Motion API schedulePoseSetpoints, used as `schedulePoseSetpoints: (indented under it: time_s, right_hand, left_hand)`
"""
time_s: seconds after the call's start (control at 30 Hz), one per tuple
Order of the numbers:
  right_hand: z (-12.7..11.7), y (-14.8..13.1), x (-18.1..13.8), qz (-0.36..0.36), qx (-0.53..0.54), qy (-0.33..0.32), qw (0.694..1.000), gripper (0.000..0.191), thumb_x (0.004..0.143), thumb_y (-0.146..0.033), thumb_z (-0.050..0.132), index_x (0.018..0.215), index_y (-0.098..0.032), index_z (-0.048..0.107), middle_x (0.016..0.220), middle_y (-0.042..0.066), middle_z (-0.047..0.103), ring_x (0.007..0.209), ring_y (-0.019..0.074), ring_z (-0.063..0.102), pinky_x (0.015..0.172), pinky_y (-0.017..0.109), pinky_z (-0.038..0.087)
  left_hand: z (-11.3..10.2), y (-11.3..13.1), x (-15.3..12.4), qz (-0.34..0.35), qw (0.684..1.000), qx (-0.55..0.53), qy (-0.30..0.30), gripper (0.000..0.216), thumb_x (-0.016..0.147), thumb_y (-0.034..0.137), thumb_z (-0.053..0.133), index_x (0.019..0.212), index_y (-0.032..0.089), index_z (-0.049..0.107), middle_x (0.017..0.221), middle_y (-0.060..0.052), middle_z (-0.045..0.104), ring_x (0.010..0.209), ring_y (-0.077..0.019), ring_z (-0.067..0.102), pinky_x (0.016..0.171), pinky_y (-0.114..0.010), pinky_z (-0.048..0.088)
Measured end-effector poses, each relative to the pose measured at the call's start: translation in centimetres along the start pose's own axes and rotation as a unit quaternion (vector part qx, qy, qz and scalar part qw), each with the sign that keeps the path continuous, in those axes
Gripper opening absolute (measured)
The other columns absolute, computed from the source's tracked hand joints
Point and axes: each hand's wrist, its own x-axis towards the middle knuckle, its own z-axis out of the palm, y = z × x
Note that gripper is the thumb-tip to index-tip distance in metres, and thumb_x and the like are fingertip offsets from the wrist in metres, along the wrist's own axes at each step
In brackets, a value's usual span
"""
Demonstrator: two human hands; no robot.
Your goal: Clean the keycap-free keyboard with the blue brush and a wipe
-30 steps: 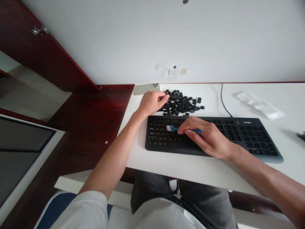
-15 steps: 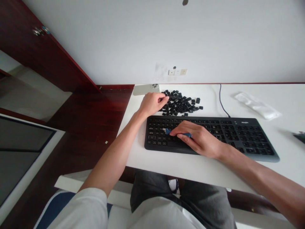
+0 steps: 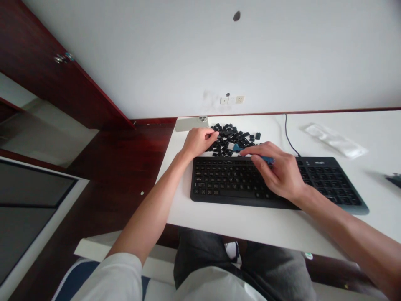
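Clamped in my right hand (image 3: 278, 171) is a blue brush (image 3: 238, 148); my left hand (image 3: 198, 141), fingers curled, touches loose keycaps (image 3: 233, 136) behind the keyboard (image 3: 225, 179).

I've got the little blue brush (image 3: 238, 148) tipped over the loose black keycaps (image 3: 233, 137) piled just behind the keyboard (image 3: 328, 184).
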Motion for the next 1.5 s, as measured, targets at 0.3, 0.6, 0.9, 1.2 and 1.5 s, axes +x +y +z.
schedulePoseSetpoints:
  time_s: [0.3, 0.6, 0.9, 1.2, 1.5]
  right_hand:
    - [0.4, 1.5, 0.6, 0.047, 0.005, -0.039, 0.998, 0.027, 0.109, -0.034, 0.060, 0.119, -0.022, 0.082, 0.107, 0.008, 0.083, 0.097, 0.0240, 0.076, 0.082, 0.040, 0.060]
    - [-4.2, 4.7, 1.8, 0.105, 0.013, 0.007, 0.994, 0.038, 0.113, -0.049, 0.050, 0.099, -0.020, 0.071, 0.090, 0.005, 0.074, 0.083, 0.0198, 0.067, 0.080, 0.037, 0.051]
    - [-10.1, 10.6, 2.7, 0.211, 0.135, 0.177, 0.952, 0.045, 0.104, -0.059, 0.058, 0.080, -0.021, 0.068, 0.083, 0.005, 0.061, 0.082, 0.0184, 0.054, 0.078, 0.035, 0.048]
    - [-10.0, 10.0, 3.2, 0.260, 0.431, 0.151, 0.851, 0.033, 0.098, -0.053, 0.055, 0.081, -0.026, 0.048, 0.060, -0.010, 0.017, 0.053, 0.0120, 0.011, 0.044, 0.026, 0.018]
    - [-6.1, 7.2, 3.1, 0.365, 0.552, -0.013, 0.750, 0.024, 0.091, -0.027, 0.050, 0.073, -0.028, 0.033, 0.058, -0.010, 0.016, 0.053, 0.0118, 0.004, 0.039, 0.023, 0.013]
  left_hand:
    - [0.2, 0.5, -0.3, 0.007, 1.000, -0.017, -0.010, 0.034, 0.104, 0.045, 0.061, 0.090, 0.018, 0.078, 0.059, 0.003, 0.054, 0.057, -0.0129, 0.045, 0.064, -0.029, 0.029]
    - [-0.8, 1.4, -0.4, -0.015, 1.000, -0.008, 0.004, 0.030, 0.100, 0.037, 0.063, 0.123, 0.021, 0.074, 0.054, 0.011, 0.041, 0.051, -0.0113, 0.038, 0.066, -0.026, 0.035]
    - [-0.3, 2.8, -0.7, 0.001, 1.000, 0.006, -0.029, 0.034, 0.102, 0.042, 0.060, 0.123, 0.021, 0.075, 0.056, 0.010, 0.037, 0.054, -0.0125, 0.037, 0.067, -0.026, 0.035]
    - [-0.1, 3.1, -0.8, 0.006, 0.999, 0.025, -0.034, 0.030, 0.102, 0.044, 0.060, 0.115, 0.023, 0.078, 0.057, 0.008, 0.038, 0.056, -0.0131, 0.037, 0.066, -0.027, 0.035]
    - [0.1, 3.4, -0.9, 0.018, 0.998, 0.038, -0.038, 0.027, 0.102, 0.042, 0.062, 0.103, 0.022, 0.080, 0.057, 0.007, 0.040, 0.055, -0.0121, 0.038, 0.064, -0.028, 0.032]
